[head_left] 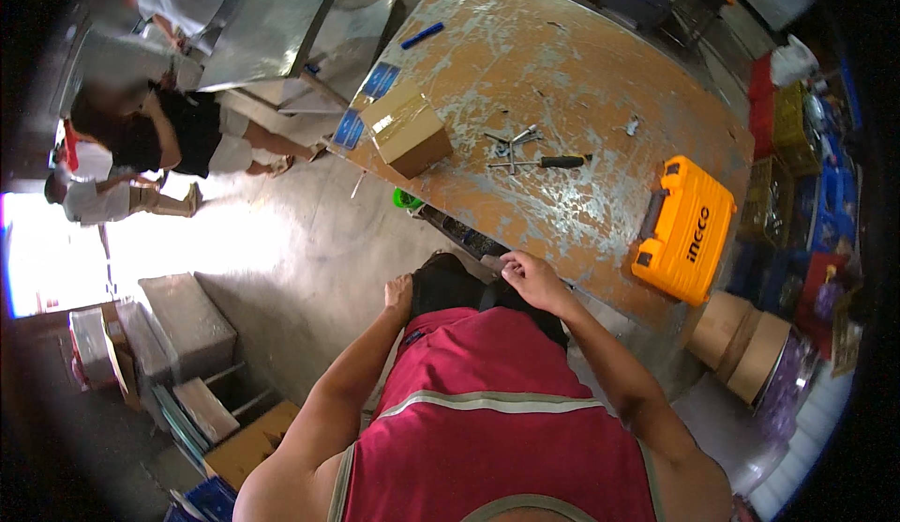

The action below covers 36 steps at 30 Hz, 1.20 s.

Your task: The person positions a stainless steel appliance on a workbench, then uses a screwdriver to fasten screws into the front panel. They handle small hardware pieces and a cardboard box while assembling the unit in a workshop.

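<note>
My left hand (pixel 398 294) is beside my left thigh, against the black trousers, with its fingers curled in and nothing seen in them. At the table's near edge, my right hand (pixel 530 279) has its fingers closed by an open drawer (pixel 459 232) filled with small dark items. A small grey-brown piece (pixel 492 262) shows at the right fingertips; whether it belongs to the drawer I cannot tell. On the worn wooden table (pixel 562 231) lie a screwdriver (pixel 562 161) with a black handle and a cross-shaped metal wrench (pixel 511 147). A taped cardboard box (pixel 407 130) sits at its left edge.
An orange tool case (pixel 686 229) lies on the table's right side. A blue marker-like tool (pixel 422 35) is at the far left. Cartons (pixel 741 344) stand at right, wrapped boxes (pixel 187 325) at left. People (pixel 173 133) stand beyond the left aisle.
</note>
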Each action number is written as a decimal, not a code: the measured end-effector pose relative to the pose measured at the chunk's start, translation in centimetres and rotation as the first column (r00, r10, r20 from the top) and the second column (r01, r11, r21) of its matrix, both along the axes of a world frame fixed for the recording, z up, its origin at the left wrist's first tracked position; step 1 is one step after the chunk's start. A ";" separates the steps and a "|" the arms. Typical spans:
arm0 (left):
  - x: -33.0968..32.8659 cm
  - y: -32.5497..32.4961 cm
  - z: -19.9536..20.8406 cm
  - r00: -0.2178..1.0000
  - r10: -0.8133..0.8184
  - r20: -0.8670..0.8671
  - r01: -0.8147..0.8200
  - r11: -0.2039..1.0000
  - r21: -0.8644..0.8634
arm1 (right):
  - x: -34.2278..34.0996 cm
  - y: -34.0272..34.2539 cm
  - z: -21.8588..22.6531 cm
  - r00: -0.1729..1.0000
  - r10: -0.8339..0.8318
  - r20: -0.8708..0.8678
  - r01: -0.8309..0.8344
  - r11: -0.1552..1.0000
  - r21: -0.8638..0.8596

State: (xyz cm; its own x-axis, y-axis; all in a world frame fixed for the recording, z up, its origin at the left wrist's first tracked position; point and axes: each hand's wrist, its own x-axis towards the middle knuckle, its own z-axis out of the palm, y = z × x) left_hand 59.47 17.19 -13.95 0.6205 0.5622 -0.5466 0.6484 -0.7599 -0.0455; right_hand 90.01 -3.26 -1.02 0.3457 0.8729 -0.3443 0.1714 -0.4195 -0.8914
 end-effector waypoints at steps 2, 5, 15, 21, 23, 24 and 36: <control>-0.1 -0.6 -0.3 0.995 0.068 0.071 -0.065 0.997 -0.052 | 0.2 0.8 -0.5 0.997 0.071 -0.031 -0.073 0.997 -0.035; -0.6 -1.3 1.7 0.971 0.088 0.221 -0.078 0.996 -0.051 | 0.4 1.2 -1.4 0.996 0.071 -0.047 -0.073 0.997 -0.037; 1.3 7.3 21.2 0.837 0.125 0.533 0.025 0.964 -0.266 | 0.7 5.7 3.5 0.947 -0.073 0.314 0.055 0.996 0.065; 14.5 10.4 25.5 0.730 -0.021 0.683 0.361 0.861 -0.359 | -2.6 12.8 8.4 0.866 -0.063 0.495 -0.089 0.956 0.279; 17.7 11.9 25.3 0.646 -0.057 0.761 0.413 0.865 -0.286 | -2.5 12.2 8.3 0.974 -0.063 0.218 0.055 0.998 0.041; 18.9 13.3 24.9 0.585 -0.057 0.809 0.384 0.898 -0.215 | -2.6 11.0 8.1 0.923 -0.211 0.323 0.163 0.972 0.171; 22.7 21.8 19.9 0.817 -0.211 0.537 0.143 0.976 0.167 | 5.2 2.4 1.3 0.633 -0.362 0.684 0.442 0.895 0.064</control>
